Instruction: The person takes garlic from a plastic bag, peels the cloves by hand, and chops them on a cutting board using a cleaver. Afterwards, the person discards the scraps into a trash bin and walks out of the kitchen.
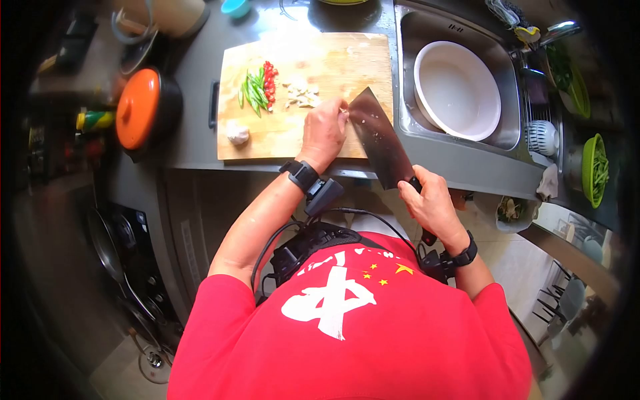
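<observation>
My right hand (pixel 430 203) grips the handle of a cleaver (pixel 383 140), its broad blade tilted up across the front edge of the wooden cutting board (pixel 367 60). Small pale bits cling to the blade. My left hand (pixel 325 133) is closed at the blade's upper end, fingertips pinched together; what they hold, if anything, is hidden. On the board, beyond my left hand, lie chopped garlic (pixel 301 93), red chili pieces (pixel 269 83) and sliced green chili (pixel 254 92). A garlic bulb (pixel 237 133) sits near the board's front left corner.
Right of the board, a white basin (pixel 457 90) stands in the metal sink (pixel 408 40). An orange-lidded pot (pixel 138 110) is at the left. Green vegetables fill a green basket (pixel 597 170) at far right. A small turquoise bowl (pixel 235 7) sits behind the board.
</observation>
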Action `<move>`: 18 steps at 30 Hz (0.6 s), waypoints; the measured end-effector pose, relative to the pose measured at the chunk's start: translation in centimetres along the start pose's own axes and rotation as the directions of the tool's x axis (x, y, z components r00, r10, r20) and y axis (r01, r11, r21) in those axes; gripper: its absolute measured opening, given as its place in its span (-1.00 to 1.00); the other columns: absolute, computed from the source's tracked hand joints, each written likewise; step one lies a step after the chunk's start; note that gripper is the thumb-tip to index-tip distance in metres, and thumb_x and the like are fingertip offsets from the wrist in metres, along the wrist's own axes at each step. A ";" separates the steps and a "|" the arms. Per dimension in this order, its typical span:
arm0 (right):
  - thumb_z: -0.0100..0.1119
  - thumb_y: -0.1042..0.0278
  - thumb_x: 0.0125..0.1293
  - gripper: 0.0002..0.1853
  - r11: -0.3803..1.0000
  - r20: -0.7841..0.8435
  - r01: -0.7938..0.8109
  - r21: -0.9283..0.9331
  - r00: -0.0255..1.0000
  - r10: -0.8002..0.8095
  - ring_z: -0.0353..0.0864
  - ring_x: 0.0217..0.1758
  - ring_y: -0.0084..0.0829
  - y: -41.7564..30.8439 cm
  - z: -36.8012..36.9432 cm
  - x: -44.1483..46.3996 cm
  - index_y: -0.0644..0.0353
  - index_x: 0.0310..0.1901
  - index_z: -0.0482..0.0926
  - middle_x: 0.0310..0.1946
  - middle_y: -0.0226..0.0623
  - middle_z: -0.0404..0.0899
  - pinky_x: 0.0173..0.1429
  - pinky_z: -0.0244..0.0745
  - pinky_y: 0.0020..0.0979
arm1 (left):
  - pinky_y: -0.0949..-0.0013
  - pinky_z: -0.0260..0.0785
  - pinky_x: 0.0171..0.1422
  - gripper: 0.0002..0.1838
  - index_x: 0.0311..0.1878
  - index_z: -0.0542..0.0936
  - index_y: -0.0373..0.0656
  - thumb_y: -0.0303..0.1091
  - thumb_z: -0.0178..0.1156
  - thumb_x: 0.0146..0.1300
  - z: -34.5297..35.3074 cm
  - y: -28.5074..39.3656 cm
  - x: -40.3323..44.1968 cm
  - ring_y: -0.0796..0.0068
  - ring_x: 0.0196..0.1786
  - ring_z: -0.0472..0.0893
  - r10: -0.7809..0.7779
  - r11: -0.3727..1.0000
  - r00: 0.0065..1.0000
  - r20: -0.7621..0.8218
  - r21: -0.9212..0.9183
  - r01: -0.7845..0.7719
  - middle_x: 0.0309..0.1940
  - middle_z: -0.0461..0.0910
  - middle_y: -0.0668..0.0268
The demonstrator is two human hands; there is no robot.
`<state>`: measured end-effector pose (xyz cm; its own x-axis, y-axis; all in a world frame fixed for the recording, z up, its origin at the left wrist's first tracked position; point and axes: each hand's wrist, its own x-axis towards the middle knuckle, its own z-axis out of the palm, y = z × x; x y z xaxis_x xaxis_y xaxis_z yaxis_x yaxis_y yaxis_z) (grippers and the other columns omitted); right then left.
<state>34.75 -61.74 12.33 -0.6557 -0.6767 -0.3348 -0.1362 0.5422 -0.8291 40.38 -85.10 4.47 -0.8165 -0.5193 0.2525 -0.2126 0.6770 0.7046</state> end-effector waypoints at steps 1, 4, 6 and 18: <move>0.20 0.43 0.22 -0.77 1.000 -0.004 -0.006 -0.002 1.000 0.006 0.39 -0.51 0.12 0.1 -0.1 0.0 0.40 -0.41 0.38 -0.57 0.13 0.42 -0.37 0.36 -0.18 | 0.17 0.44 -0.26 -0.94 -0.29 0.57 -0.23 -0.52 0.23 0.16 0.0 0.1 0.1 0.03 -0.37 0.62 0.003 1.000 1.000 -0.002 0.012 -0.003 -0.46 0.61 0.05; 0.20 0.43 0.22 -0.77 1.000 -0.012 -0.014 -0.008 1.000 0.013 0.36 -0.52 0.09 0.5 -0.4 -0.1 0.40 -0.41 0.38 -0.57 0.13 0.41 -0.37 0.35 -0.19 | 0.13 0.44 -0.24 -0.93 -0.27 0.57 -0.22 -0.52 0.21 0.16 0.1 0.1 0.2 -0.01 -0.35 0.61 0.066 0.996 0.998 0.013 0.065 -0.067 -0.46 0.60 0.04; 0.20 0.43 0.22 -0.77 1.000 -0.018 -0.007 -0.011 1.000 0.007 0.34 -0.52 0.08 0.9 -0.5 -0.1 0.40 -0.41 0.38 -0.56 0.13 0.40 -0.37 0.35 -0.20 | 0.11 0.44 -0.22 -0.93 -0.27 0.57 -0.21 -0.53 0.19 0.16 0.0 0.4 0.4 -0.04 -0.33 0.61 0.044 0.996 0.998 0.053 0.076 -0.048 -0.45 0.59 0.03; 0.20 0.42 0.22 -0.80 0.999 -0.033 -0.007 0.042 0.999 0.009 0.41 -0.57 -0.01 1.1 -1.0 -0.1 0.39 -0.37 0.44 -0.60 0.09 0.44 -0.38 0.37 -0.21 | 0.05 0.44 -0.21 -0.95 -0.29 0.55 -0.22 -0.52 0.18 0.16 -0.2 0.4 0.9 -0.10 -0.31 0.60 0.033 0.995 0.993 0.113 0.093 -0.043 -0.47 0.58 -0.02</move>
<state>33.90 -60.64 11.91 -0.6808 -0.6553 -0.3272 -0.1001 0.5258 -0.8447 39.65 -85.42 5.13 -0.8786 -0.4343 0.1985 -0.2262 0.7447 0.6279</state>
